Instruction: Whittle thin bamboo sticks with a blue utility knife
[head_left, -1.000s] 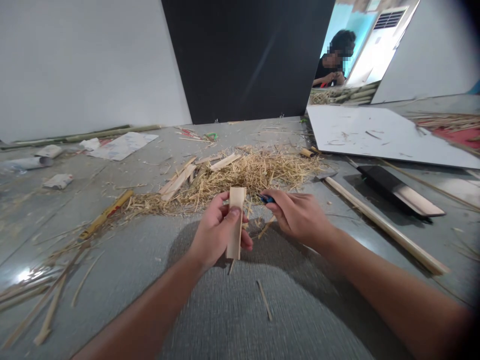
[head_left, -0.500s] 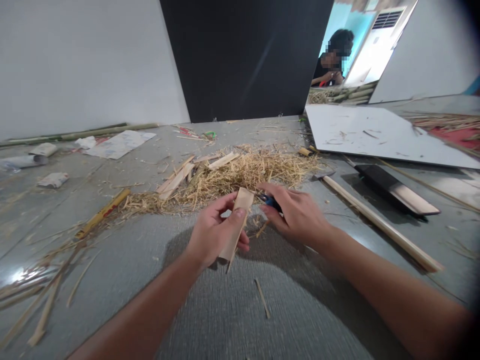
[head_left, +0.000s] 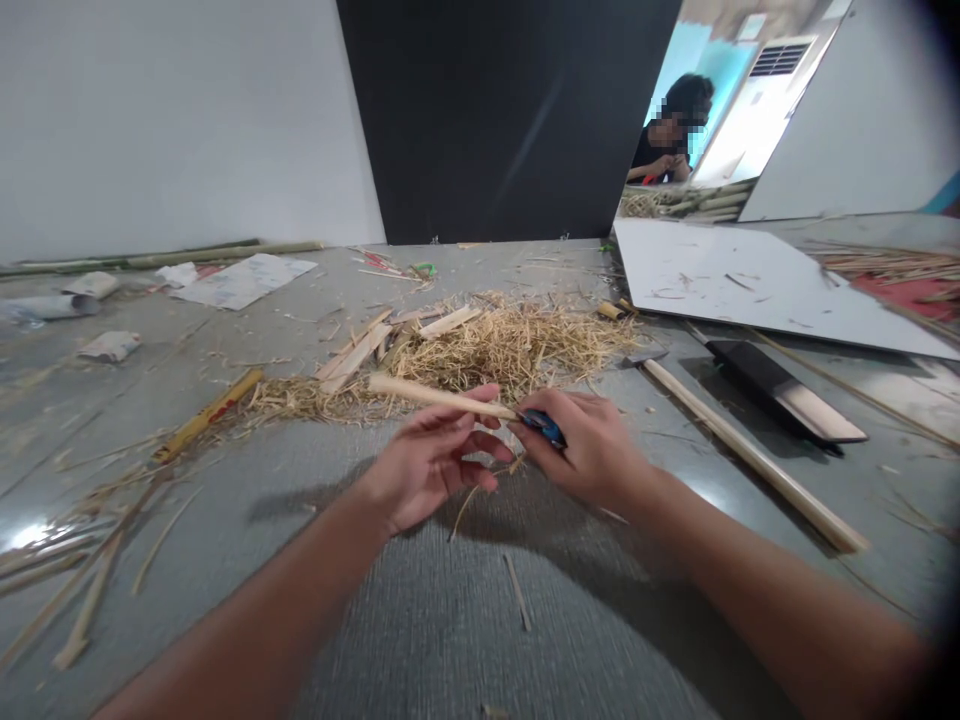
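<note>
A flat pale strip of wood or bamboo [head_left: 439, 397] lies nearly sideways across the fingertips of my left hand [head_left: 435, 460], whose fingers are spread and slightly curled, palm up. My right hand [head_left: 581, 435] is closed round a blue-and-black handled tool [head_left: 544, 427]; its blade is hidden. The strip's right end meets the tool and the fingertips of my right hand. Beneath both hands is a grey textured surface [head_left: 420, 620], with a thin curved shaving [head_left: 465, 510] hanging or lying just under them.
Beyond my hands lies a heap of shavings [head_left: 517, 345] with flat wood pieces [head_left: 360, 355]. A yellow tube [head_left: 210, 412] is at left. On the right are a long-handled tool [head_left: 750, 455], a black slab [head_left: 784, 390] and a white board [head_left: 750, 285]. A person [head_left: 671, 130] sits far back.
The strip has swung from steeply slanted to nearly sideways, its far end now pointing left. My left hand has loosened from its grip, while the blue tool remains in my right hand.
</note>
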